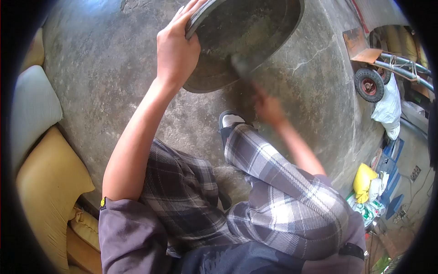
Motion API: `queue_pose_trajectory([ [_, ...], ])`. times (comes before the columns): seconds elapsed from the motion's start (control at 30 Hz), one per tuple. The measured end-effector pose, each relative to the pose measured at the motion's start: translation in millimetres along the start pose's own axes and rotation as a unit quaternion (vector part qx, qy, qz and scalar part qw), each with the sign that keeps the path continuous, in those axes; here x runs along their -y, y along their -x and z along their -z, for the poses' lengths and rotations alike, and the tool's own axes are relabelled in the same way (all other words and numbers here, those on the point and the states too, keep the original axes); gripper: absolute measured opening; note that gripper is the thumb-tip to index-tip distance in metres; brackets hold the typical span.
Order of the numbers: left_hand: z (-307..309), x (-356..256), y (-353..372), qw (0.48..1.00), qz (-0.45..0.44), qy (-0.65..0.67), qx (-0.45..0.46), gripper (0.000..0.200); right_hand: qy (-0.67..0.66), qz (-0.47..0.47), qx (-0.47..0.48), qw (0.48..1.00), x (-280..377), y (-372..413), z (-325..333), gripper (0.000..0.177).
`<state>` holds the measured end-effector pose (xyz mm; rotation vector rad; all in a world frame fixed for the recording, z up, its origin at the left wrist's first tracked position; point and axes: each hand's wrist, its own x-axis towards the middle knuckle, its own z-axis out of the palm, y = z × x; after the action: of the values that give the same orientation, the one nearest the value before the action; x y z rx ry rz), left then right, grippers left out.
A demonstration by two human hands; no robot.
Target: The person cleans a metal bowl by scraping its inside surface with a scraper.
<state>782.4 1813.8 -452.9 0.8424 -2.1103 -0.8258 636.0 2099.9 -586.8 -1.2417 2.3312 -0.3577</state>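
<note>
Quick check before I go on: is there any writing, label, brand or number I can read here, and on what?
No text here can be read.
Basin, gripped by the left hand: no marking shows.
Green and white bag: any print is too blurred to read.
Yellow tag on the sleeve: too small to read.

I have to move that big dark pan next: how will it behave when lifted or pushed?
The pan looks rigid: it holds its round shape while the left hand props it up by the rim alone. Tilted on its edge on the concrete floor, it would probably rock or drop flat if released. Its size suggests some weight.
</note>
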Motion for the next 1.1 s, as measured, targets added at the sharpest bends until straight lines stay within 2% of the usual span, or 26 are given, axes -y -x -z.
queue_pose_trajectory([
  [0.1, 8.1, 8.3, 1.3, 1.0, 0.018, 0.016, -0.003, 0.057, -0.056, 0.017, 0.034, 0.998, 18.5, 8.6, 6.8, 0.051],
  [0.17, 9.7, 14.1, 5.4, 0.999, 0.035, 0.032, 0.017, 0.058, 0.035, -0.008, 0.058, 0.998, -2.7, -14.8, 50.0, 0.047],
  [0.23, 8.9, 21.5, 7.4, 1.0, -0.011, 0.022, 0.0, 0.058, 0.071, -0.078, -0.008, 0.994, -21.9, -38.2, 79.2, 0.043],
  [0.27, 9.3, 18.9, 9.2, 1.0, -0.011, 0.021, 0.004, 0.058, 0.067, -0.08, -0.007, 0.995, -19.3, -36.4, 74.2, 0.043],
  [0.33, 8.5, 10.3, 12.8, 0.994, 0.106, 0.028, 0.023, 0.058, 0.012, -0.12, -0.073, 0.99, -10.6, -31.6, 62.3, 0.042],
  [0.4, 6.8, 10.6, 14.0, 0.997, 0.069, 0.033, -0.004, 0.058, 0.095, -0.013, 0.055, 0.994, 0.3, -7.7, 4.2, 0.045],
  [0.47, 6.3, 14.0, 14.9, 0.998, 0.037, 0.036, -0.036, 0.058, -0.051, 0.123, -0.124, 0.983, 47.2, 14.0, -33.4, 0.047],
  [0.5, 9.9, 18.4, 13.3, 0.998, 0.026, 0.052, -0.036, 0.057, -0.05, 0.128, -0.124, 0.983, 44.7, 7.0, -21.5, 0.047],
  [0.57, 9.1, 21.7, 16.1, 0.997, 0.012, 0.066, -0.027, 0.056, -0.054, 0.028, 0.078, 0.995, 30.4, -5.7, 16.1, 0.047],
  [0.63, 7.1, 25.1, 17.8, 0.996, 0.0, 0.073, -0.054, 0.053, 0.038, -0.021, 0.045, 0.998, 10.9, -30.5, 50.3, 0.046],
  [0.67, 4.8, 23.1, 22.0, 0.996, 0.023, 0.069, -0.047, 0.05, 0.031, -0.022, 0.044, 0.998, 12.5, -42.6, 61.5, 0.046],
  [0.73, -10.6, 24.4, 33.4, 0.991, 0.061, 0.111, -0.042, 0.051, 0.067, -0.17, 0.027, 0.983, 16.0, -54.2, 74.5, 0.046],
  [0.77, -18.4, 22.3, 36.1, 0.987, 0.075, 0.131, -0.045, 0.051, 0.065, -0.173, 0.027, 0.982, 21.1, -50.4, 57.4, 0.046],
  [0.8, -21.5, 18.7, 35.9, 0.99, 0.03, 0.124, -0.058, 0.051, 0.015, -0.109, 0.021, 0.994, 32.1, -46.3, 28.5, 0.047],
  [0.83, -23.5, 17.9, 35.3, 0.99, 0.027, 0.127, -0.056, 0.051, -0.033, -0.045, 0.014, 0.998, 40.4, -41.5, 12.0, 0.047],
  [0.87, -24.4, 17.9, 35.0, 0.987, 0.049, 0.144, -0.054, 0.056, -0.035, -0.047, 0.011, 0.998, 45.0, -32.8, 10.1, 0.047],
  [0.93, -20.0, 26.2, 36.6, 0.982, 0.099, 0.156, -0.043, 0.062, -0.117, 0.06, 0.009, 0.991, 54.9, -21.5, 5.4, 0.047],
  [1.0, -14.2, 32.1, 43.6, 0.979, 0.118, 0.163, -0.035, 0.062, 0.001, 0.047, 0.041, 0.998, 24.2, -34.7, 39.0, 0.047],
  [1.07, -13.4, 34.8, 43.1, 0.975, 0.138, 0.17, -0.023, 0.062, 0.118, -0.082, 0.022, 0.989, 7.2, -58.4, 71.0, 0.047],
  [1.1, -16.2, 33.1, 44.0, 0.977, 0.126, 0.169, -0.015, 0.063, 0.114, -0.084, 0.024, 0.99, 5.4, -64.5, 67.7, 0.047],
])
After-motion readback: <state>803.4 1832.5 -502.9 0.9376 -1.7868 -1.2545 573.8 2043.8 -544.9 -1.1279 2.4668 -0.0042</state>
